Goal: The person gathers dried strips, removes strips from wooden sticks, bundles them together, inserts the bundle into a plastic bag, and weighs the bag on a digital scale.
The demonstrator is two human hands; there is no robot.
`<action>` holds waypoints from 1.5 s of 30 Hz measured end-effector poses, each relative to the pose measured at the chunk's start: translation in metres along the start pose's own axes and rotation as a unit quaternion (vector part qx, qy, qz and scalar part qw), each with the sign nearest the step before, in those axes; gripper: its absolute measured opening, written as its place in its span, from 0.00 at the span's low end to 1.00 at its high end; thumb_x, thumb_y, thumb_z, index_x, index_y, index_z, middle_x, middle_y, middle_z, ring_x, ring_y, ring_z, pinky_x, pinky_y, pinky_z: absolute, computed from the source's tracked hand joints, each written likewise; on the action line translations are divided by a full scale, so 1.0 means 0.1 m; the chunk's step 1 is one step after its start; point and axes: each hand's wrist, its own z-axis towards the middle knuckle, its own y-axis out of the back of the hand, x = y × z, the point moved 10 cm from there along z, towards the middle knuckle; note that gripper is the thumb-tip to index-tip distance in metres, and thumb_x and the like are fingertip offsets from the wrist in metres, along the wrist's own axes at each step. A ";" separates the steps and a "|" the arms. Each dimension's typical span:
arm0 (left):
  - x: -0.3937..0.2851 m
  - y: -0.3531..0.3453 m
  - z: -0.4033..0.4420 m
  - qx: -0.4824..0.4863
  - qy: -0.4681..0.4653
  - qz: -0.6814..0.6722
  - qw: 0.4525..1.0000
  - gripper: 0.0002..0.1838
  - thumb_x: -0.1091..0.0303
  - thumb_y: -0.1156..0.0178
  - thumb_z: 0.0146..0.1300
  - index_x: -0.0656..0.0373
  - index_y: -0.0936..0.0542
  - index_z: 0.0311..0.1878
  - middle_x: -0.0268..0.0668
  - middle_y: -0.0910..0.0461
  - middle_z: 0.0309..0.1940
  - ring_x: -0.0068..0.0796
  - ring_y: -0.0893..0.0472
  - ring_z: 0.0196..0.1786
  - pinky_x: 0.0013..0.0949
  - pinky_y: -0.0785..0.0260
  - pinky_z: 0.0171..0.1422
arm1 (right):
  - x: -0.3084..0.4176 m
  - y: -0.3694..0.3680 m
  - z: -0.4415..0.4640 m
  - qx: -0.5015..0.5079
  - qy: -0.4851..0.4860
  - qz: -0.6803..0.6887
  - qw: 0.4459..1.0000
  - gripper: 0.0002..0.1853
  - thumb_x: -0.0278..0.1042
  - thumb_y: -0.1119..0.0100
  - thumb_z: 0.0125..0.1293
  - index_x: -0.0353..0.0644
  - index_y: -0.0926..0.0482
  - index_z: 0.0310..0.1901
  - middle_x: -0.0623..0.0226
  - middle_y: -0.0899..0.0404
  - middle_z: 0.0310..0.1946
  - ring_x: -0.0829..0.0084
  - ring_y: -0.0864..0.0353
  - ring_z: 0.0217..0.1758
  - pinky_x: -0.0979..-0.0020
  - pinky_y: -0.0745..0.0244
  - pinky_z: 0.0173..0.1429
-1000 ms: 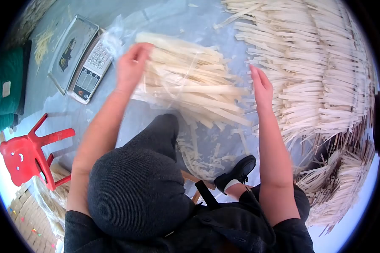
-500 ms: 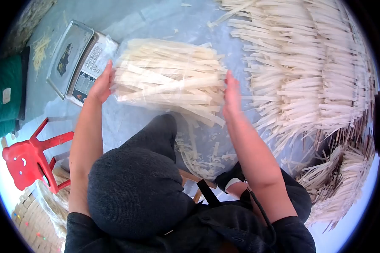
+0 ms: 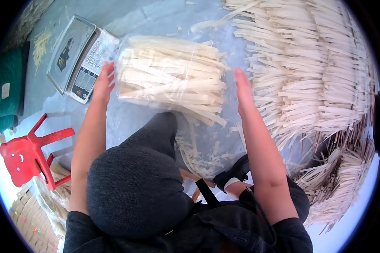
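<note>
In the head view, the right hand (image 3: 244,90) has drawn outward, leaving the loose ends of the bagged strips (image 3: 172,78) untouched. Both grips are wide, holding nothing; the strips lie between them, just beside the left hand (image 3: 103,83).

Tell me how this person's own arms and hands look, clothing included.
The left hand and right hand are bare, with no glove, ring or watch visible. The forearms are uncovered too, below short, plain black sleeves.
</note>
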 end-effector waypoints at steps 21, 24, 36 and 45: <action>0.10 -0.52 -0.51 0.143 0.052 0.039 0.988 0.54 0.41 0.34 0.56 0.54 0.53 0.76 0.42 0.38 0.69 0.40 0.36 0.70 0.50 0.37 0.66 | -0.40 -0.61 -0.71 -0.129 0.017 0.025 0.991 0.35 0.55 0.53 0.72 0.38 0.44 0.71 0.51 0.42 0.70 0.58 0.45 0.74 0.64 0.52 0.76; 0.00 -0.47 -0.52 0.096 0.044 0.095 0.990 0.48 0.43 0.37 0.60 0.57 0.48 0.74 0.40 0.39 0.70 0.38 0.36 0.70 0.44 0.42 0.70 | -0.48 -0.40 -0.72 -0.117 -0.022 0.005 0.993 0.30 0.53 0.53 0.73 0.38 0.37 0.66 0.52 0.33 0.64 0.60 0.35 0.68 0.64 0.45 0.72; -0.86 -1.94 -1.69 0.081 -0.581 0.410 0.698 0.24 0.60 0.34 0.57 0.48 0.24 0.58 0.40 0.29 0.57 0.44 0.31 0.61 0.44 0.39 0.66 | -1.54 -0.91 -1.51 0.089 0.141 -0.583 0.795 0.12 0.34 0.42 0.57 0.43 0.23 0.43 0.61 0.24 0.44 0.60 0.23 0.46 0.60 0.29 0.48; -0.67 -2.10 -1.71 0.126 -0.550 0.458 0.687 0.26 0.60 0.33 0.56 0.49 0.24 0.60 0.39 0.28 0.58 0.42 0.30 0.62 0.43 0.38 0.66 | -1.74 1.17 -1.43 -0.074 0.025 -0.483 0.872 0.11 0.33 0.38 0.55 0.42 0.25 0.40 0.54 0.21 0.37 0.52 0.20 0.40 0.54 0.26 0.44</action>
